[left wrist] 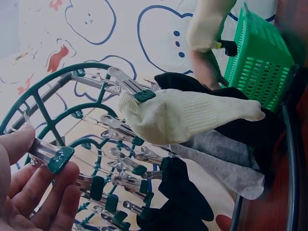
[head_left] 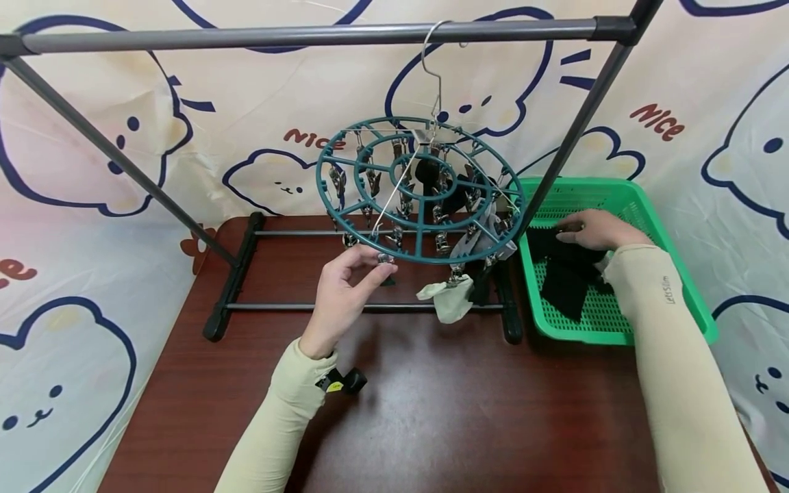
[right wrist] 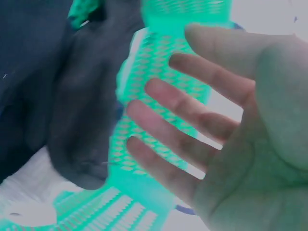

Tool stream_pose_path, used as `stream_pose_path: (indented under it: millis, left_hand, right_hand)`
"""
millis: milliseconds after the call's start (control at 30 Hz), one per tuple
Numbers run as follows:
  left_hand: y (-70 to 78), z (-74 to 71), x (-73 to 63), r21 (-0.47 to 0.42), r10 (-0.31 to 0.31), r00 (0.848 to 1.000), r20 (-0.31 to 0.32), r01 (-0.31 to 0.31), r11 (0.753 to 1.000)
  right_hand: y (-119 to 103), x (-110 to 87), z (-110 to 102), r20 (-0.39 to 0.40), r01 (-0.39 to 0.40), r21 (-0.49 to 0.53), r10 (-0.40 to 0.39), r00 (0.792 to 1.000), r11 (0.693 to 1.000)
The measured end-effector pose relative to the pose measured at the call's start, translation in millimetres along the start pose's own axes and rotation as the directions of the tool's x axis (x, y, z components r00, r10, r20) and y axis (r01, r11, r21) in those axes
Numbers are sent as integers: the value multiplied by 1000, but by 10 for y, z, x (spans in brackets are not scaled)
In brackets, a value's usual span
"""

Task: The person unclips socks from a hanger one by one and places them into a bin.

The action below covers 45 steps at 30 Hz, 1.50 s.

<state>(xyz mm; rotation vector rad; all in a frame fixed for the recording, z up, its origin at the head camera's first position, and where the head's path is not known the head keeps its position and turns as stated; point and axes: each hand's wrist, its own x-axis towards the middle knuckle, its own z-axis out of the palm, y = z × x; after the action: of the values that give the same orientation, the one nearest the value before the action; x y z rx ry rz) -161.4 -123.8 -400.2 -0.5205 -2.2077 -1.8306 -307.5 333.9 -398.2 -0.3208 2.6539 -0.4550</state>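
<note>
Here's the left hand (head_left: 337, 294), thumb and fingers pinching a metal clip (left wrist: 58, 160) with a green tip, just left of the middle of the near edge of the round hanger (head_left: 420, 234). Over on the right, the right hand (head_left: 600, 231) is in over the far part of the green basket (head_left: 592, 337), fingers straight and spread, gripping nothing, right beside the dark cloth (head_left: 566, 284) along the basket's left edge. That basket stands by the far right corner of the table (head_left: 431, 411). And the hanger? Hooked on the top bar of the rack (head_left: 246, 38), right of its middle, tilted toward us. A pale sock (left wrist: 187, 115) hangs clipped at its near right edge, a grey sock (left wrist: 231, 171) close by, and a black sock (left wrist: 178, 185) dangles further in.
</note>
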Motion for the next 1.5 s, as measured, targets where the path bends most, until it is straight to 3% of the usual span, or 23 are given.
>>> stream_pose_path:
  millis: [167,433,533,733,867,1033,1100,1233,1300,1433,1500]
  left_hand:
    - [17,-11,4,-22,-1,1000,-5,1,1000]
    - [-4,-56,8,-49,-12,1000,-19,11,999]
    - [-9,-81,13,-56,-4,1000,-20,3,998]
    - [-8,-136,7,-56,7,999,-35,-9,998]
    - [-2,-166,5,-46,0,999,-42,-2,999]
    - [-1,-206,20,-40,0,998,-57,-3,999]
    - [-6,-221,25,-42,4,998,-61,-6,999]
    - [-16,-248,27,-48,4,998,-66,-7,999]
    - [-19,-263,28,-43,2,998,-69,-5,999]
    - [-22,-295,30,-23,-2,997,-76,0,1000]
    - [-17,-307,30,-17,-4,997,-79,3,1000]
  right_hand:
    - [-165,-195,-64,-194,65,45,-55,980,997]
    - [-591,-660,93,-422,227,173,-136,896,958]
    - [-760,-816,199,-456,295,199,-179,872,934]
    - [-1056,-1008,419,-434,522,220,-397,809,824]
    - [-1222,-1053,578,-394,600,226,-491,777,768]
    - [-1448,-1050,739,-328,639,300,-553,766,708]
    - [-1531,-1037,790,-297,621,338,-546,783,707]
    - [-1648,-989,885,-256,555,385,-492,832,738]
    - [-1686,-951,932,-255,541,391,-478,841,744]
    - [-1740,-844,1024,-284,582,392,-507,814,713]
    - [-1772,-788,1063,-291,614,398,-541,789,681]
